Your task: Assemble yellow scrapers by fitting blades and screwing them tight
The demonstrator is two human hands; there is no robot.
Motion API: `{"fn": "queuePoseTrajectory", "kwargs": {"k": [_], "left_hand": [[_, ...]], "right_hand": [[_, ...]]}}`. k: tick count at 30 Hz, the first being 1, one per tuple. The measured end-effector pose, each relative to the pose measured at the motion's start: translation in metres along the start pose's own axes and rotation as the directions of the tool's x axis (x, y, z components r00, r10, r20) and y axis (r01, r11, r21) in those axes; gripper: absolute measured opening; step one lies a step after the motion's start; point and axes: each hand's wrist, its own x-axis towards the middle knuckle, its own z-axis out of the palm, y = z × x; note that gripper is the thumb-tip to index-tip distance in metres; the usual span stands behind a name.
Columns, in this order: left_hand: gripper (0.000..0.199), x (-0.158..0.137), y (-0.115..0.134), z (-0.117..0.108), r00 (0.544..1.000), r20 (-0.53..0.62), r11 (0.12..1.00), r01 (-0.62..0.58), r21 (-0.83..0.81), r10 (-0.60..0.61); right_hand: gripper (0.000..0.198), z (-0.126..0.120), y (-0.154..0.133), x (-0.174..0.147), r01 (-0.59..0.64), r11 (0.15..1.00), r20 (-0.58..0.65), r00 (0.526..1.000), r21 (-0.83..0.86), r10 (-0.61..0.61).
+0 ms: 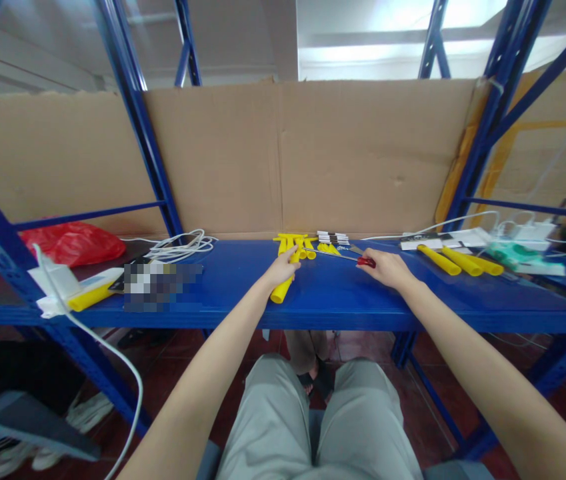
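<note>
My left hand [283,268] is closed around a yellow plastic tube [281,292], whose open round end points towards me. In my right hand [387,268] is a screwdriver with a red handle [367,263]. Its thin metal shaft reaches left to the far end of the yellow tube. Whether the tip touches a screw there is too small to tell. Just behind my left hand lie several yellow T-shaped pieces [309,249]. A row of small white-and-black pieces [333,237] is beside them, with more yellow parts [329,249] in front.
The blue shelf top [343,290] has a cardboard wall [343,153] behind it. Several loose yellow tubes [440,260] lie at right, near a white power strip [533,231]. At left are coiled white cable [183,247], a red plastic bag [73,243] and a blue upright [137,120].
</note>
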Motion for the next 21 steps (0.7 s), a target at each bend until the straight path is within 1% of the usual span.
{"fn": "queuePoseTrajectory", "kwargs": {"k": [4,10,14,17,19,21], "left_hand": [[0.070,-0.0007,-0.0002,0.0002,1.000,-0.008,1.000,-0.004,-0.018,0.004],[0.071,-0.0012,-0.0007,0.0006,1.000,-0.018,1.000,-0.003,-0.015,0.002],[0.069,-0.0023,0.0003,0.0004,1.000,-0.025,0.999,-0.004,-0.041,0.003],[0.069,-0.0027,0.0013,0.0001,1.000,-0.024,0.999,0.004,-0.048,-0.005],[0.070,-0.0024,0.0015,0.0000,1.000,-0.015,0.999,0.010,-0.043,-0.010],[0.070,-0.0017,0.0011,0.0000,1.000,-0.012,0.999,0.014,-0.039,-0.014]], "right_hand": [[0.021,-0.0013,-0.0007,-0.0007,0.025,1.000,-0.008,1.000,-0.001,-0.025],[0.029,-0.0005,-0.0025,-0.0010,0.005,1.000,-0.006,1.000,0.028,-0.005],[0.026,0.0014,-0.0022,0.0000,0.000,0.998,-0.011,1.000,0.066,0.001],[0.024,0.0027,-0.0009,0.0010,-0.033,0.996,0.003,0.999,0.087,0.033],[0.019,0.0025,-0.0005,0.0014,-0.055,0.995,0.019,0.998,0.083,0.054],[0.014,0.0012,-0.0008,0.0013,-0.052,0.996,0.014,0.999,0.067,0.051]]}}
